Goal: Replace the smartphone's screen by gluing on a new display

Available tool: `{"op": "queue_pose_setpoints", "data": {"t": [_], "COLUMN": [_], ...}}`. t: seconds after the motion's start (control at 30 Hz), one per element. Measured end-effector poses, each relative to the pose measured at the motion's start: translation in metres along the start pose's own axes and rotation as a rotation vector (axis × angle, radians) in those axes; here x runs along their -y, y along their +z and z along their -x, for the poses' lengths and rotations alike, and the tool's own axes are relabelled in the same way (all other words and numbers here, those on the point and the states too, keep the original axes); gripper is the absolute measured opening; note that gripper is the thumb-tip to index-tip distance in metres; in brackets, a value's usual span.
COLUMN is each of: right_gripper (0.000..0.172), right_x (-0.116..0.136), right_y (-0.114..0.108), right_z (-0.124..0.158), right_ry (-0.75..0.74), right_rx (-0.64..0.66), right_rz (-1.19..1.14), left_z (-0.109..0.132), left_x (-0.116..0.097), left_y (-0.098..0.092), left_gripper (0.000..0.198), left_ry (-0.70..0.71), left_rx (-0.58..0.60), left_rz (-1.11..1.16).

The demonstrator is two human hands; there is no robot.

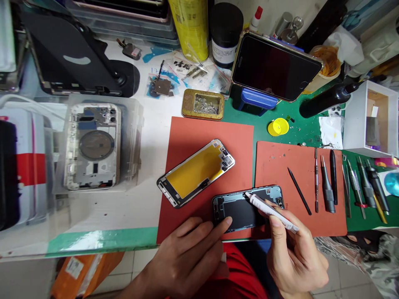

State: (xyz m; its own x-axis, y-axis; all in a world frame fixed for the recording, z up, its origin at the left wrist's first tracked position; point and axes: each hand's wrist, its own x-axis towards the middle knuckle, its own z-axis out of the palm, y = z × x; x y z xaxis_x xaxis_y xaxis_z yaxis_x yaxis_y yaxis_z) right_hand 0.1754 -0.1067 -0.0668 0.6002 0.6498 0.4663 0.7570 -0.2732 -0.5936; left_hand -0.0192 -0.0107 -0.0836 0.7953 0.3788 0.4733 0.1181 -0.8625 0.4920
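An opened phone frame [240, 220] with a dark inside lies on the red mat near the table's front edge. My right hand [296, 249] pinches a slim white glue tube [271, 209], its nozzle at the frame's far long edge. Contact between nozzle and edge is too small to make out. My left hand [193, 253] has its fingers stretched out, the index fingertip resting on the frame's left part; the thumb is hidden. Just behind lies a phone screen [196, 172], its yellow back facing up, tilted on the mat and apart from both hands.
A black spudger [299, 191], tweezers and several screwdrivers [327, 187] lie to the right. Behind are a tin of screws [202, 104], a yellow cap [278, 127] and a phone on a blue stand [258, 99]. Another phone housing [93, 145] sits left on a plastic box.
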Motion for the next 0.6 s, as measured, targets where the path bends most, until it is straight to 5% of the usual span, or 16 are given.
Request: {"op": "queue_pose_setpoints", "data": {"t": [0.6], "right_gripper": [0.031], "right_x": [-0.0028], "right_y": [0.0009], "right_z": [-0.0007], "right_ry": [-0.031], "right_rx": [-0.027], "right_rz": [0.005], "left_z": [0.0014], "left_x": [0.0002], "left_y": [0.0018], "left_gripper": [0.034], "left_ry": [0.005], "left_rx": [-0.007], "left_rz": [-0.011]}}
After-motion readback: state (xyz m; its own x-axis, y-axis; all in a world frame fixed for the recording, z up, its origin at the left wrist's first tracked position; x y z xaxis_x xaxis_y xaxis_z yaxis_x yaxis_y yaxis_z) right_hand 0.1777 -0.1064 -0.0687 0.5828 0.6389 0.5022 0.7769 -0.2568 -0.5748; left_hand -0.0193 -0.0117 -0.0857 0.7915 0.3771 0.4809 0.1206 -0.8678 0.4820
